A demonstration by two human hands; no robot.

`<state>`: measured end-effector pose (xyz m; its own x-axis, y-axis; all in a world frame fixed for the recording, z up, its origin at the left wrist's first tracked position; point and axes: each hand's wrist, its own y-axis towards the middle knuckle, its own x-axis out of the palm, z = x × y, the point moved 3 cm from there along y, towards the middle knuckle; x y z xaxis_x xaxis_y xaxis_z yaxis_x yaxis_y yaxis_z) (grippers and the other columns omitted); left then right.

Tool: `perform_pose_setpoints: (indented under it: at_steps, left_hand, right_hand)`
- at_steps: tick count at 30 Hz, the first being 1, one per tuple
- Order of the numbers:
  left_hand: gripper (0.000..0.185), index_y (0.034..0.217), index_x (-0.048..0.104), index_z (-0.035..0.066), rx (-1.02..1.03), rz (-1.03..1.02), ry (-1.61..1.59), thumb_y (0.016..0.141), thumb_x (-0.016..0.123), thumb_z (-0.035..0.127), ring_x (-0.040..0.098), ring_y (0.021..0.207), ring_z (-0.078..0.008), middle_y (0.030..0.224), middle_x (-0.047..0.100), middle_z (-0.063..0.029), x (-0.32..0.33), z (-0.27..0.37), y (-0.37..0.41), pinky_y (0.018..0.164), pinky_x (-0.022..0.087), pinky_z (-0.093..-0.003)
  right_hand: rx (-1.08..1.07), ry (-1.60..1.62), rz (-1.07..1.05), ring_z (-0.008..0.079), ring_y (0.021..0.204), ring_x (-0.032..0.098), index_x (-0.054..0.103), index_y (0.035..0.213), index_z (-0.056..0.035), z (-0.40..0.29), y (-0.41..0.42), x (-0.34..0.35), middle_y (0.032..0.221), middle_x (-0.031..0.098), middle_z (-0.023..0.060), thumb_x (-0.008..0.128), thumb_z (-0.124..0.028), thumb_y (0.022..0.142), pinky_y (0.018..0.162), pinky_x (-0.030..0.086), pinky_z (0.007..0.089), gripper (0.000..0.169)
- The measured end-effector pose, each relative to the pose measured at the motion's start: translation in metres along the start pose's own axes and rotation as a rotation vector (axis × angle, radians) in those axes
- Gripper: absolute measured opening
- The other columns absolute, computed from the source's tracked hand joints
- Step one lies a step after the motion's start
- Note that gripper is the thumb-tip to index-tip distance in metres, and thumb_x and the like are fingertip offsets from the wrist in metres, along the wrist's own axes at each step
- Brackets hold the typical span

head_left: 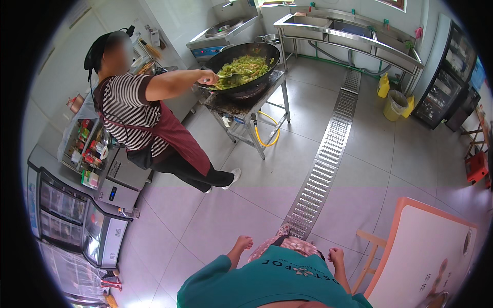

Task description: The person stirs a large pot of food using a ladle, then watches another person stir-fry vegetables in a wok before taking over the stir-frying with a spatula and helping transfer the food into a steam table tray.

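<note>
My left hand (244, 242) hangs at my side with its fingers curled, nothing visible in it. My right hand (336, 254) is a loose fist on the other side of my body, left of a white tabletop with an orange edge (427, 250). Neither hand touches anything. Before me, a co-worker (131, 111) in a striped shirt and dark red apron reaches one hand (208, 77) over a large black wok (271, 54). The wok holds chopped green vegetables (246, 67) and rests on a metal burner stand (254, 106).
A perforated metal floor drain (327, 142) runs ahead of my feet. A yellow hose (265, 144) loops below the stand. Steel sinks (350, 36) line the back wall. At right are a lined bin (395, 104) and a glass-door fridge (443, 77); display coolers (63, 208) stand left.
</note>
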<state>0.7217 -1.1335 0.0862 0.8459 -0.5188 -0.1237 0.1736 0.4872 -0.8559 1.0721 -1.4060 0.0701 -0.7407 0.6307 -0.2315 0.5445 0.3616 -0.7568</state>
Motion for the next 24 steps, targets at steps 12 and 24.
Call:
perform_pose_setpoints:
  at_steps: [12,24]
  left_hand:
    - [0.023,0.089,0.049,0.001,-0.012,-0.016,0.085,0.072,0.048,0.017,0.053,0.055,-0.0159,0.068,0.054,-0.0093,0.0,0.004,0.008,0.045,0.043,-0.0265]
    - [0.024,0.088,0.049,-0.001,-0.002,0.004,0.02,0.069,0.049,0.014,0.048,0.044,-0.0145,0.061,0.052,-0.0091,-0.001,0.006,0.012,0.038,0.04,-0.0247]
  right_hand:
    - [-0.001,-0.008,0.002,0.0132,0.037,0.047,0.051,0.072,0.0004,-0.005,0.003,-0.002,0.052,0.05,0.0079,0.043,-0.009,0.068,0.031,0.037,0.0229,0.013]
    - [0.003,-0.016,-0.009,0.0134,0.038,0.047,0.051,0.074,0.0005,-0.006,0.006,-0.001,0.053,0.05,0.008,0.043,-0.01,0.068,0.031,0.037,0.0231,0.014]
